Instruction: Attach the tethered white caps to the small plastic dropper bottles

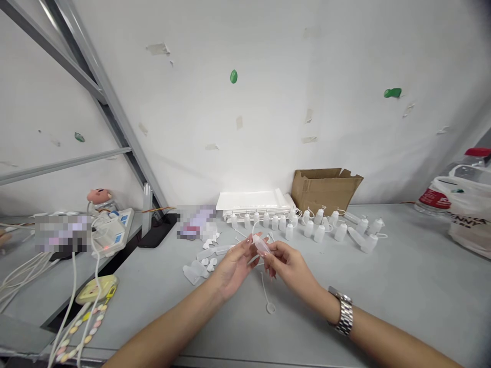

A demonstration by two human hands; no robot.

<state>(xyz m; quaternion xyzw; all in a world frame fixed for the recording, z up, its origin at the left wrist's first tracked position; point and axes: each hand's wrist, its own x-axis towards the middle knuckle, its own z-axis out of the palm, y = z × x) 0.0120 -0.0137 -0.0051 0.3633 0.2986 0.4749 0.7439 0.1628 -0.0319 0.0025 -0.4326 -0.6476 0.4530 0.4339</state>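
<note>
Above the grey table, my hands meet at a small translucent squeeze bottle (pixel 263 246), tilted with its top toward the left. My right hand (pixel 289 263) grips its body between thumb and fingers. At the white top end, the thumb and fingertips of my left hand (pixel 235 268) are pinched, with a thin white strap sticking up there. A loose white cap strap with a ring end (pixel 270 307) lies on the table just below my hands. Left of my left hand are several small white caps (pixel 209 264) and flattened translucent bottles (pixel 195 272).
Several finished-looking white squeeze bottles (pixel 319 234) stand beyond and to the right. Behind them are stacked white sheets (pixel 251 200) and a cardboard box (pixel 326 188). Cables, a power strip (pixel 115 235) and a yellow case (pixel 96 289) lie left; a plastic bag (pixel 470 214) stands far right.
</note>
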